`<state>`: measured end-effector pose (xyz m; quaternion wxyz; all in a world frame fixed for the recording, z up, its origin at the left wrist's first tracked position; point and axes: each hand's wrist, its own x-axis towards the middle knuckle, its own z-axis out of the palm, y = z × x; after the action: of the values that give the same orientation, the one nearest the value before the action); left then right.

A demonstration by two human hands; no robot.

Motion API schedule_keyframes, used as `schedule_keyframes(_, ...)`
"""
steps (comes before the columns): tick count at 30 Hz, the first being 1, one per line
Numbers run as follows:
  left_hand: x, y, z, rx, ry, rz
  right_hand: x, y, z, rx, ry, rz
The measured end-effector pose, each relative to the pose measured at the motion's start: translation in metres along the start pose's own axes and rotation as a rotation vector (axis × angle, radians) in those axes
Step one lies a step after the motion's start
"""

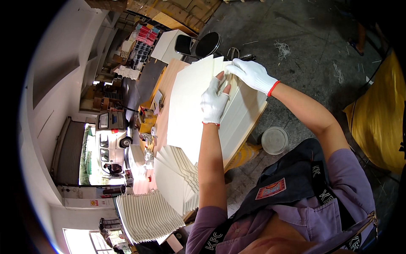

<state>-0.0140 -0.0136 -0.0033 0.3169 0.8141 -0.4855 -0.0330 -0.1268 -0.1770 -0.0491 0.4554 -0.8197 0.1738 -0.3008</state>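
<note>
From where I'm standing, a person in a purple shirt is leaning over a wooden table (175, 67), and both gloved hands are working at the far end of a spread of white boards (188, 101). The boards are lying on the tabletop, overlapping like a loose fan. The left hand (214, 103) is resting over them, its two bare fingertips showing apart; I can't tell whether they are pinching a board or only pressing. The right hand (249, 75) is bending its fingers over the boards' far edge, just beside the left; whether they are gripping is hidden from me.

Nearer the body, a smaller fanned pile (169, 167) is waiting, and a tall stack (148, 216) is standing beyond it, to the left.

To my eye, the person is sorting out the board edges, perhaps parting one from the next. The next move seems to be calling for a sure hold on a single board's edge, with the other hand steadying the rest.
</note>
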Motion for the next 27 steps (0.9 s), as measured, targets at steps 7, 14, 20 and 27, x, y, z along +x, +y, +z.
schedule_keyframes(7, 0.000, -0.005, 0.000, 0.028, -0.007, 0.024, -0.001, -0.004, 0.000, 0.020, -0.022, 0.016)
schedule_keyframes(14, -0.001, -0.015, 0.003, 0.028, 0.058, 0.108, 0.002, 0.004, 0.007, -0.059, 0.029, -0.042)
schedule_keyframes(20, -0.002, -0.015, 0.007, 0.092, 0.032, 0.063, 0.003, 0.012, 0.015, -0.071, 0.094, -0.079)
schedule_keyframes(27, 0.000, -0.017, 0.007, 0.045, 0.026, 0.063, 0.002, 0.011, 0.013, -0.061, 0.100, -0.083)
